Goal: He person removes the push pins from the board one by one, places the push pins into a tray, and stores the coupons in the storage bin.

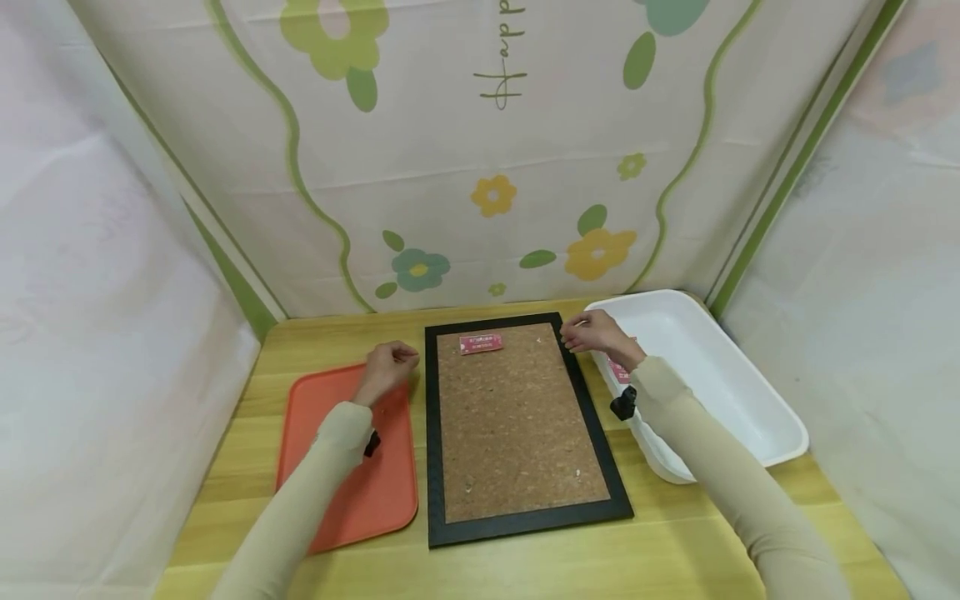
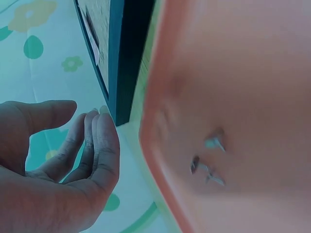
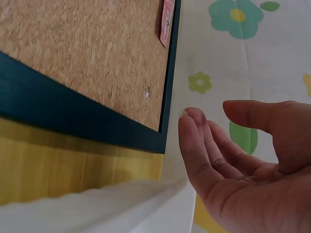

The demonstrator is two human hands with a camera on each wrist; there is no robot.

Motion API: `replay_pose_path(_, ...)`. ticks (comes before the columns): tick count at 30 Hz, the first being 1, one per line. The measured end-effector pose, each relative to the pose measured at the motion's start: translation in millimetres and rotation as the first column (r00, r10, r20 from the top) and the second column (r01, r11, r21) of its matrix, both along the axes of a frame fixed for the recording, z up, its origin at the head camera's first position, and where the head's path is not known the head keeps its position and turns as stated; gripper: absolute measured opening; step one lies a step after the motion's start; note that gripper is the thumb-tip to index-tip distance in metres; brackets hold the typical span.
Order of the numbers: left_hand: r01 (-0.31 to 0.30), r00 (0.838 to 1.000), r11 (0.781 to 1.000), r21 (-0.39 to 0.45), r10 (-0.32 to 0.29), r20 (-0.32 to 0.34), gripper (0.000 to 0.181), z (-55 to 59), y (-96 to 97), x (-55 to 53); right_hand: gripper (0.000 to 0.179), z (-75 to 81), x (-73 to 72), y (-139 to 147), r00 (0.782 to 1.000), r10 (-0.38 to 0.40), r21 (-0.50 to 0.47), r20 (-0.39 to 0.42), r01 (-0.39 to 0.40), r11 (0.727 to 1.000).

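A corkboard (image 1: 517,417) in a black frame lies between my two hands. Near its top edge is a small pink paper label (image 1: 481,343) with white print. My left hand (image 1: 386,371) hovers over the upper right corner of the orange-red tray (image 1: 375,500), fingers loosely bent and nothing held. In that tray, the left wrist view shows a few small metal thumbtacks (image 2: 214,143), somewhat blurred. Beside the board's upper right corner, my right hand (image 1: 600,333) is empty too, its thumb apart from the relaxed fingers.
To the right stands a white plastic basin (image 1: 720,375). Another pink label (image 1: 621,368) shows inside its left side, partly hidden by my right wrist. The wooden table (image 1: 525,575) ends at a flowered cloth backdrop (image 1: 450,158), with cloth walls on both sides.
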State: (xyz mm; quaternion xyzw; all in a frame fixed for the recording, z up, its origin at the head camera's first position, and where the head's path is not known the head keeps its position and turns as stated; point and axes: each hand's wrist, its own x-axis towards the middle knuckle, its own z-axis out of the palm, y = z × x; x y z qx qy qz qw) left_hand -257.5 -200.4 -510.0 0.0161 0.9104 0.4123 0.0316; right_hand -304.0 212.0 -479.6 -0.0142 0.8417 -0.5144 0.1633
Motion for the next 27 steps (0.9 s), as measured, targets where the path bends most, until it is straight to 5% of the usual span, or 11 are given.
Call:
replay_pose_path(12, 0.001, 1.0, 0.998, 0.058, -0.001, -0.003, 0.024, -4.0, 41.5, -17.6, 0.039, -14.7, -4.5, -32, 1.0, 0.014, 0.021, 0.024, -0.014, 1.0)
replay_pose_path(27, 0.012, 1.0, 0.996, 0.086, -0.014, 0.015, 0.025, -10.3, 67.4, -35.1, 0.034, -38.9, -7.9, -63, 0.999, -0.036, -0.098, 0.039, 0.039, 0.994)
